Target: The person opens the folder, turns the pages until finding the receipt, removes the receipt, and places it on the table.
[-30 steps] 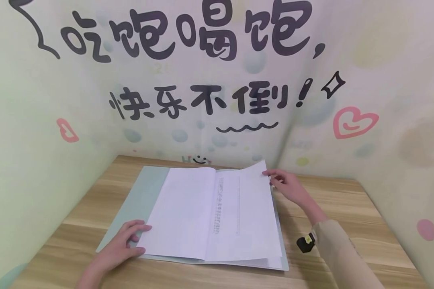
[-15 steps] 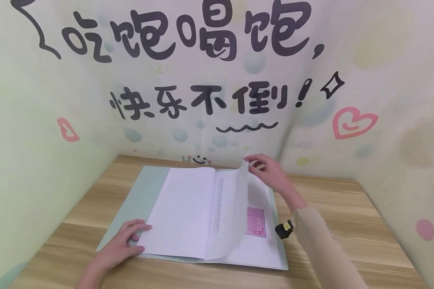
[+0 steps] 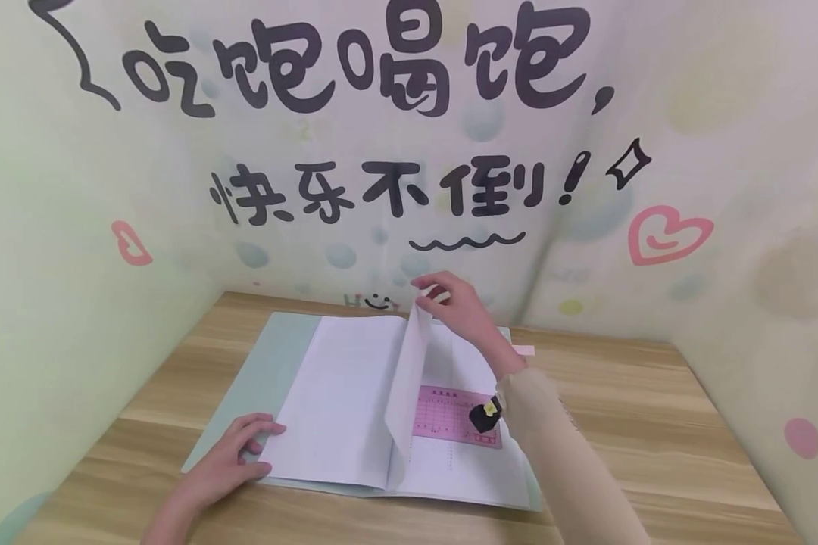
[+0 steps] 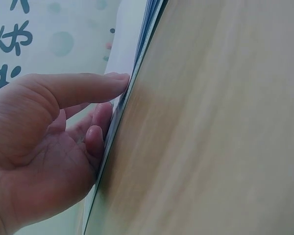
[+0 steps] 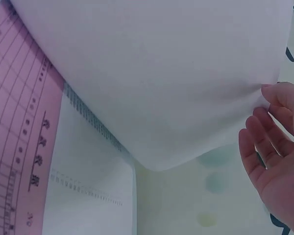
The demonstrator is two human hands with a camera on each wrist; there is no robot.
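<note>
A light blue folder [image 3: 262,371] lies spread on the table, with white pages on both sides. My right hand [image 3: 453,303] pinches the top outer corner of a white page [image 3: 409,386] between thumb and fingers; the page stands almost upright near the fold. Under it, a pink printed form [image 3: 443,416] lies across the right-hand sheet; the right wrist view shows its grid lines [image 5: 19,122]. My left hand [image 3: 221,462] rests at the lower left of the folder, fingertips on the left page. In the left wrist view the thumb [image 4: 100,88] touches the folder's lower edge.
The wood-grain table [image 3: 654,439] extends around the folder. A patterned wall [image 3: 382,136] with large black lettering stands right behind the table. A small pale pink strip [image 3: 523,350] sticks out past the folder's right edge, beside my right sleeve [image 3: 559,439].
My right hand has carried the page's corner leftward and up from the right side toward the fold. The pink form underneath has come into view. My left hand has stayed put.
</note>
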